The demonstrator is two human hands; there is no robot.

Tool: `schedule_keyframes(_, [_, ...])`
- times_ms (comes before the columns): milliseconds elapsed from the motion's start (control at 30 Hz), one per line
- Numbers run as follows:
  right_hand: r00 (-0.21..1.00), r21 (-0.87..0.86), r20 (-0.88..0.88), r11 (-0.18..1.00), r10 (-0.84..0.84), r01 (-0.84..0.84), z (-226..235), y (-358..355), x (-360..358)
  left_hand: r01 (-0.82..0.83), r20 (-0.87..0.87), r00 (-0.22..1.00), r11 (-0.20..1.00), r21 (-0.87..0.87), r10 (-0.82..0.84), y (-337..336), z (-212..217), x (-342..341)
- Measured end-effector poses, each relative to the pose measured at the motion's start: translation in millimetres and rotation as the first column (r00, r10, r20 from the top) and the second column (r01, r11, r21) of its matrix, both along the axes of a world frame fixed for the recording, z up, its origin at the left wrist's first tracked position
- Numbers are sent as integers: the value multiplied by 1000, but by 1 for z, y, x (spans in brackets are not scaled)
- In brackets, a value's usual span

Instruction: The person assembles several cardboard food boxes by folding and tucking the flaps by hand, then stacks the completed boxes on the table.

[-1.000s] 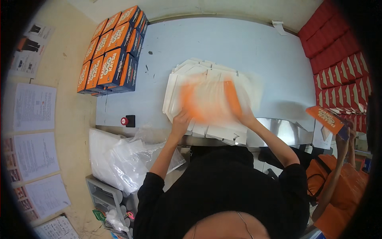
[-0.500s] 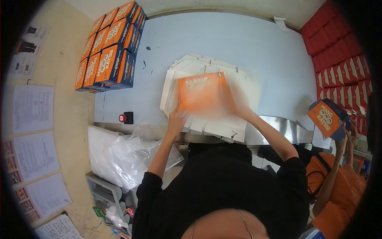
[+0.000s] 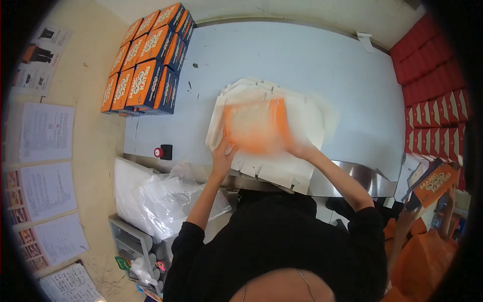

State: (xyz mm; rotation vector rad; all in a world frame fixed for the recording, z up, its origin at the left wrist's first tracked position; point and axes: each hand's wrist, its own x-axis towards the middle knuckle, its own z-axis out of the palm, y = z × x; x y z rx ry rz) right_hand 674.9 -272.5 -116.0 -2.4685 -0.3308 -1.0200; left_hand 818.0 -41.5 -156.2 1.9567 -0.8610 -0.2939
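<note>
At the near edge of the work surface (image 3: 302,55), left of its middle, the left hand (image 3: 222,155) grips the near-left corner of an orange carton (image 3: 254,126), fingers closed along its left edge. The right hand (image 3: 300,149) is at the carton's near-right corner; its fingers are blurred, so their opening and hold cannot be told. The carton lies over a spread pile of flat white blanks (image 3: 308,118) that reaches the near edge. Left of the hands, clear plastic bags (image 3: 156,201) lie below the near edge; a red button (image 3: 159,152) is by the near-left corner. Beyond the near-right corner, a co-worker (image 3: 425,267) holds a second orange carton (image 3: 436,182). Formed orange-and-navy boxes (image 3: 146,75) are stacked at the far-left corner; red boxes (image 3: 420,65) line the right edge. Judged from this layout, the stacked boxes are complete, the carton in hand is unfinished, and the blanks are unformed; their count cannot be read. Motion blur obscures the carton's folds, its underside is hidden, and the co-worker is cut off by the dark lens rim.
</note>
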Motion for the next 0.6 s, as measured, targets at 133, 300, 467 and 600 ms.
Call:
schedule_keyframes(133, [994,44,-104,999,19,-15,-10,1,-4,-7,-8,1000,1000,13,7,1,2,4])
schedule_keyframes(300, [921,-91,-388,992,49,-91,7,-6,9,-27,90,996,999,25,25,13,-19,12])
schedule_keyframes(467, [715,-38,-698,999,-42,21,25,3,64,56,281,956,993,107,-84,-1,11,17])
schedule_keyframes(600, [877,-51,-475,992,75,-113,133,-10,138,-38,503,840,947,-320,203,-11,55,53])
